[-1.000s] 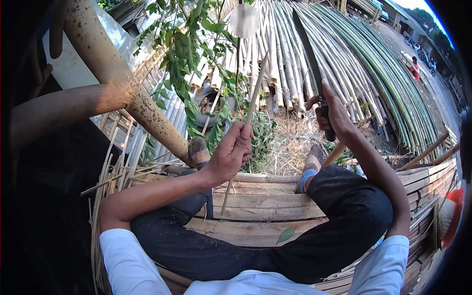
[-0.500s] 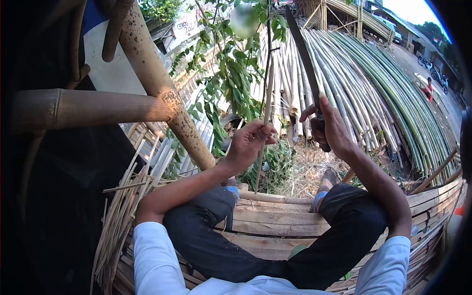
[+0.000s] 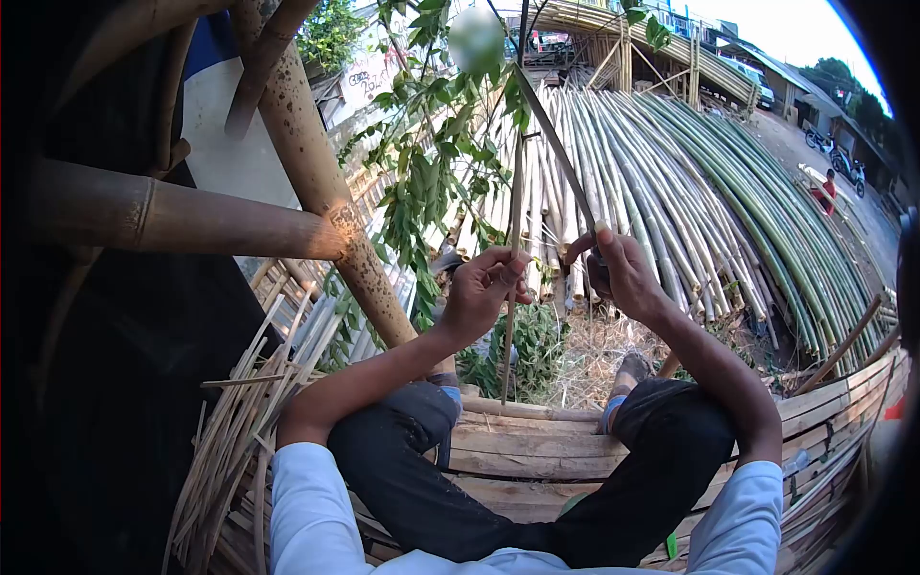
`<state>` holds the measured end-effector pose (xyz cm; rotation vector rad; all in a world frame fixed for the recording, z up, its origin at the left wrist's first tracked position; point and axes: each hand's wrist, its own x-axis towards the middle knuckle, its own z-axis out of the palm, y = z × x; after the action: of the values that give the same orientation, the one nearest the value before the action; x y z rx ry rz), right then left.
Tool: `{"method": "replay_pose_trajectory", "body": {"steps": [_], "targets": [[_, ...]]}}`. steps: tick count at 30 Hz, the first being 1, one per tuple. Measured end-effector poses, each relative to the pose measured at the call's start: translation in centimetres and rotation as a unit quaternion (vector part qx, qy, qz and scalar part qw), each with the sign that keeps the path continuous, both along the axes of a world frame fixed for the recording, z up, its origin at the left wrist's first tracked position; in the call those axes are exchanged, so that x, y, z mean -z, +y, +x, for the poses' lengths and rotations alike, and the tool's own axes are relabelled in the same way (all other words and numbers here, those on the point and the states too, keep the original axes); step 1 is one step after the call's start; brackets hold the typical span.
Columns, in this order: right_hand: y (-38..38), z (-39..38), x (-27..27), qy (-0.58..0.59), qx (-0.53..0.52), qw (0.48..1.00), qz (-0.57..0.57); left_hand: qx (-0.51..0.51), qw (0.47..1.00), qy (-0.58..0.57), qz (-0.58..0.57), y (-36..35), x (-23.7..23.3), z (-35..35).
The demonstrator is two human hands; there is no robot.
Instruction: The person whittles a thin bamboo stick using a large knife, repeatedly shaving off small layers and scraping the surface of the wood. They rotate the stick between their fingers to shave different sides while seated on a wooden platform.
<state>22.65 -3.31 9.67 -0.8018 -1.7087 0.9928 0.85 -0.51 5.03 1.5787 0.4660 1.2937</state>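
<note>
In the head view, my left hand (image 3: pixel 487 292) pinches a thin upright stick (image 3: pixel 517 196) near its middle. The stick is pale below and dark toward its top, with its lower end down by the bamboo bench's front edge. My right hand (image 3: pixel 625 276) is wrapped round the handle of a machete, thumb along the base of the long blade (image 3: pixel 563 149). The blade leans up and left, and its tip overlaps the dark upper part of the stick in this view. Both hands are close together above my knees.
Leafy branches (image 3: pixel 436 182) hang just left of the stick. A thick bamboo post (image 3: pixel 307 153) and crossbar stand at left, above a bundle of thin strips (image 3: pixel 230 450). Long bamboo poles (image 3: pixel 671 182) lie stacked ahead. I sit on a bamboo slat bench (image 3: pixel 522 450). A person (image 3: pixel 824 192) is far right.
The machete has swung left, so its tip now crosses the stick's top. My right hand has come closer to my left, which still pinches the stick. The camera view has shifted slightly.
</note>
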Motion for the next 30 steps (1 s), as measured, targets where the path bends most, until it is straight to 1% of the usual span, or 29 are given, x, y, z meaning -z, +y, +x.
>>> {"method": "replay_pose_trajectory", "body": {"steps": [5, 8, 10, 14, 20, 22, 23, 25, 26, 28, 29, 30], "targets": [[0.04, 0.08, 0.35, -0.024, 0.010, 1.000, -0.007, -0.011, 1.000, 0.023, 0.003, -0.65, -0.22, 0.20], [0.22, 0.11, 0.52, -0.036, 0.001, 0.999, 0.007, -0.005, 0.999, 0.036, 0.004, -0.58, 0.03, 0.00], [0.11, -0.04, 0.47, -0.078, 0.019, 0.996, 0.027, -0.004, 0.999, 0.040, 0.002, -0.65, 0.01, -0.11], [0.11, -0.36, 0.56, -0.101, 0.019, 0.994, 0.034, -0.002, 0.999, 0.050, -0.002, -0.96, -0.34, -0.35], [-0.30, -0.72, 0.28, -0.148, 0.050, 0.985, 0.070, -0.004, 0.999, 0.051, -0.008, -0.98, -0.47, -0.45], [-0.15, -0.51, 0.12, -0.207, 0.066, 0.973, 0.082, -0.002, 0.999, 0.049, -0.003, -0.69, -0.27, -0.52], [-0.22, -0.51, 0.00, -0.207, 0.066, 0.973, 0.081, 0.001, 0.999, 0.048, 0.002, -0.61, -0.14, -0.54], [-0.40, -0.54, -0.23, -0.274, 0.101, 0.948, 0.128, -0.003, 0.999, 0.049, 0.013, -0.72, -0.12, -0.52], [-0.36, -0.52, -0.17, -0.274, 0.101, 0.948, 0.127, -0.007, 0.998, 0.049, 0.026, -0.76, -0.16, -0.50], [-0.33, -0.44, -0.01, -0.334, 0.138, 0.909, 0.208, -0.002, 0.998, 0.059, 0.011, -0.78, -0.10, -0.63], [-0.37, -0.45, 0.01, -0.335, 0.138, 0.909, 0.205, 0.002, 0.998, 0.069, -0.002, -0.85, -0.06, -0.65], [-0.44, -0.55, -0.04, -0.373, 0.151, 0.887, 0.226, 0.000, 0.995, 0.098, -0.015, -1.08, -0.09, -0.60]]}}
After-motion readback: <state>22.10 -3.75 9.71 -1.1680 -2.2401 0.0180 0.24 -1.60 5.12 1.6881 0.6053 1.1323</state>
